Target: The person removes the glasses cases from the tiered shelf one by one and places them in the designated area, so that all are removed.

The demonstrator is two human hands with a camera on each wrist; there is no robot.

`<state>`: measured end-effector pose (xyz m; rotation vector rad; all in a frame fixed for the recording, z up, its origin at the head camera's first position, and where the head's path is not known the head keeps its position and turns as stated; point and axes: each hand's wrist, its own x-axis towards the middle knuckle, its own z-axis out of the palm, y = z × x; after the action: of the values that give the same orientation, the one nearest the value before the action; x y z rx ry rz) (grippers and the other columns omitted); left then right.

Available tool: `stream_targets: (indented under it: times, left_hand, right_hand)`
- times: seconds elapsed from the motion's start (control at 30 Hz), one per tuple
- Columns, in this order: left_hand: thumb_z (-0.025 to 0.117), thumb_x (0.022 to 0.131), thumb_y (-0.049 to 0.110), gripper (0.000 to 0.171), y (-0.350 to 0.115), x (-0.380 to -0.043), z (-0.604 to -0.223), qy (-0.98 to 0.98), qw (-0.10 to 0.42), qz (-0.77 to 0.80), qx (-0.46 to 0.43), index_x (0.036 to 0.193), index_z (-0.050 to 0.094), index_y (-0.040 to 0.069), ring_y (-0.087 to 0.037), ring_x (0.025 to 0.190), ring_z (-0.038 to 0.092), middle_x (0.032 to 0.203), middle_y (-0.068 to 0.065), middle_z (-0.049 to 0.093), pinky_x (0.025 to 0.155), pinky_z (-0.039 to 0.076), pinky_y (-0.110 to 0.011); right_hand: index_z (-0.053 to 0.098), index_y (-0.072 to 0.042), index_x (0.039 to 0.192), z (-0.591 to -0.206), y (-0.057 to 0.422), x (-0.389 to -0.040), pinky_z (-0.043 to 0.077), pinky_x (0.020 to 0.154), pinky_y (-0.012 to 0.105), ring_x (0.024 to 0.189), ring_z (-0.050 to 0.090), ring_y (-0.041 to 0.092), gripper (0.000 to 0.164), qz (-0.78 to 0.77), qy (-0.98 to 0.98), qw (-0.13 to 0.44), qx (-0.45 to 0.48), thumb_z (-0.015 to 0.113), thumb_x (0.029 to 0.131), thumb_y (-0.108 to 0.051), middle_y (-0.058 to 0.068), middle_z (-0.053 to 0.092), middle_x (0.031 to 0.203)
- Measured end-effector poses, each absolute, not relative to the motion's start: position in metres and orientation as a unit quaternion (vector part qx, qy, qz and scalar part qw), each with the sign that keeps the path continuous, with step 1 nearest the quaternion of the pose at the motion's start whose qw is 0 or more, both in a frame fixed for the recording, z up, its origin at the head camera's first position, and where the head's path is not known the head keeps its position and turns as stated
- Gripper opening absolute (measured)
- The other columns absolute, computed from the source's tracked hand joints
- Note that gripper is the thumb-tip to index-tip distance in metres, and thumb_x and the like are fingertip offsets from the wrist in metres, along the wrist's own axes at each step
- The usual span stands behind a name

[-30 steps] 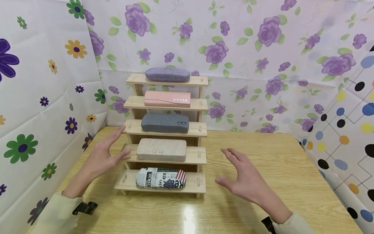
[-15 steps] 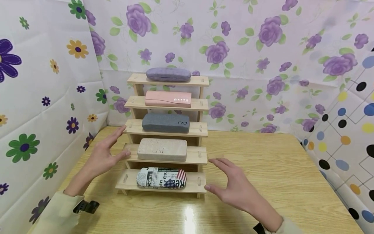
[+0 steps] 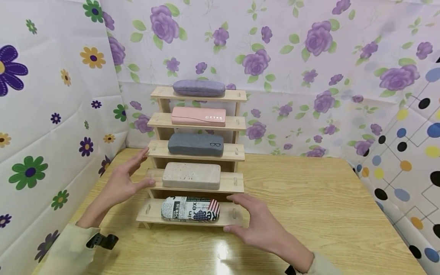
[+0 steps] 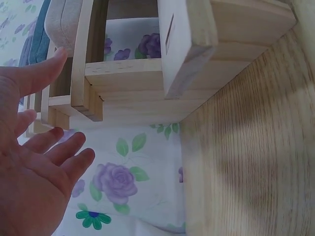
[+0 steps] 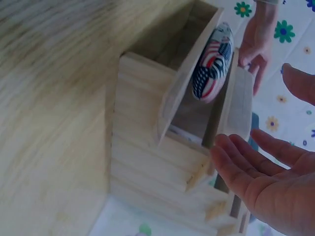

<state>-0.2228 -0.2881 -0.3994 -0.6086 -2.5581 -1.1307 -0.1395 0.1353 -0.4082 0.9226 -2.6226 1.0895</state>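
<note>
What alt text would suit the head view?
A person's left hand and right hand, both empty, flank a five-step wooden rack. It holds, top to bottom, a purple case, pink case, grey case, beige case and newsprint case. The rack stands on a table before a floral sheet.

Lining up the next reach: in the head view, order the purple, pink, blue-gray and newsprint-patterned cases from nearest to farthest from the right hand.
1. Newsprint-patterned case: bottom shelf, left of the right hand.
2. Blue-gray case: middle shelf.
3. Pink case: second shelf from top.
4. Purple case: top shelf.
</note>
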Motion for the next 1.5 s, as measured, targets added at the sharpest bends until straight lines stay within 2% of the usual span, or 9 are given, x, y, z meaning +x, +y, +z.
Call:
stream_targets:
  times: [0.07,0.13,0.33,0.4,0.6,0.7,1.0,1.3,1.5]
  left_hand:
    - [0.092,0.084,0.016,0.106,-0.289,-0.224,-0.400,-0.882,0.136,-0.398,-0.213,0.169,0.029,0.022,-0.049,0.142,0.044,0.168,-0.018,0.033,0.109,0.032,-0.012]
    - [0.093,0.083,0.016,0.108,-0.290,-0.224,-0.401,-0.881,0.131,-0.402,-0.212,0.169,0.028,0.022,-0.048,0.142,0.046,0.169,-0.017,0.031,0.107,0.031,-0.009]
    - [0.094,0.082,0.018,0.111,-0.292,-0.222,-0.401,-0.885,0.111,-0.407,-0.200,0.170,0.026,0.025,-0.046,0.138,0.051,0.170,-0.013,0.028,0.113,0.039,-0.048]
    - [0.094,0.081,0.016,0.112,-0.293,-0.222,-0.401,-0.883,0.107,-0.409,-0.202,0.170,0.026,0.025,-0.045,0.137,0.053,0.170,-0.012,0.028,0.111,0.038,-0.053]
    - [0.094,0.079,0.009,0.115,-0.294,-0.223,-0.402,-0.874,0.101,-0.425,-0.212,0.170,0.026,0.025,-0.041,0.132,0.058,0.171,-0.011,0.028,0.108,0.042,-0.021]
    - [0.094,0.079,0.007,0.114,-0.294,-0.223,-0.403,-0.871,0.101,-0.431,-0.216,0.170,0.027,0.024,-0.041,0.132,0.059,0.171,-0.011,0.028,0.105,0.040,-0.015]
    - [0.094,0.080,0.008,0.113,-0.294,-0.223,-0.404,-0.869,0.097,-0.438,-0.210,0.169,0.028,0.026,-0.041,0.132,0.058,0.171,-0.010,0.029,0.104,0.041,-0.014]
    - [0.094,0.080,0.010,0.113,-0.295,-0.224,-0.404,-0.869,0.095,-0.440,-0.205,0.169,0.028,0.027,-0.041,0.132,0.059,0.170,-0.010,0.031,0.103,0.041,-0.014]
    - [0.095,0.080,0.012,0.113,-0.295,-0.224,-0.404,-0.874,0.096,-0.431,-0.204,0.169,0.028,0.027,-0.040,0.131,0.060,0.170,-0.009,0.031,0.108,0.045,-0.035]
  right_hand:
    - [0.063,-0.011,0.144,-0.411,0.132,-0.141,0.044,0.113,0.047,0.137,0.055,0.022,0.075,0.362,-0.874,0.077,0.313,0.094,0.080,-0.034,0.002,0.064,0.143]
    - [0.063,-0.011,0.145,-0.414,0.128,-0.143,0.043,0.114,0.046,0.137,0.055,0.022,0.075,0.361,-0.875,0.072,0.315,0.094,0.080,-0.033,0.002,0.064,0.143]
    - [0.060,-0.012,0.148,-0.420,0.119,-0.147,0.041,0.115,0.049,0.138,0.054,0.024,0.077,0.350,-0.882,0.044,0.312,0.092,0.081,-0.035,0.002,0.061,0.147]
    - [0.060,-0.011,0.148,-0.422,0.117,-0.148,0.041,0.115,0.049,0.137,0.054,0.024,0.078,0.346,-0.884,0.038,0.312,0.092,0.081,-0.035,0.003,0.061,0.147]
    - [0.059,-0.008,0.147,-0.429,0.111,-0.154,0.044,0.113,0.045,0.133,0.057,0.023,0.079,0.354,-0.881,0.035,0.312,0.093,0.080,-0.031,0.005,0.062,0.145]
    - [0.058,-0.007,0.148,-0.431,0.109,-0.156,0.044,0.113,0.044,0.133,0.057,0.023,0.080,0.359,-0.879,0.035,0.312,0.093,0.080,-0.031,0.006,0.062,0.145]
    - [0.056,-0.005,0.150,-0.434,0.104,-0.160,0.038,0.117,0.046,0.138,0.053,0.027,0.085,0.361,-0.881,0.027,0.305,0.093,0.079,-0.033,0.008,0.059,0.149]
    - [0.057,-0.002,0.148,-0.439,0.096,-0.167,0.040,0.116,0.047,0.135,0.057,0.029,0.084,0.368,-0.879,0.020,0.304,0.094,0.079,-0.028,0.011,0.061,0.146]
    - [0.057,-0.002,0.148,-0.440,0.091,-0.169,0.040,0.115,0.050,0.134,0.057,0.032,0.083,0.369,-0.881,0.015,0.295,0.095,0.078,-0.027,0.014,0.061,0.145]
